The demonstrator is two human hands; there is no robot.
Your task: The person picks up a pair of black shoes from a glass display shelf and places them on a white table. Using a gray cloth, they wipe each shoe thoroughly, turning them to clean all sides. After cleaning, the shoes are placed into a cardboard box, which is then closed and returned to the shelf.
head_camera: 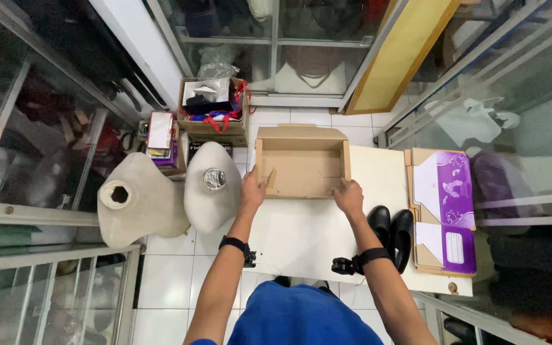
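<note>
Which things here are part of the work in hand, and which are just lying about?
In hand: open brown cardboard box, left hand, right hand, pair of black shoes.
Lying about: two beige mannequin busts, flattened purple-and-white boxes, red-ribboned carton.

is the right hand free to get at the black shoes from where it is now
Probably yes. The right hand rests on the open cardboard box's near edge, and the black shoes sit uncovered on the white table just beside that forearm, nothing between.
</note>
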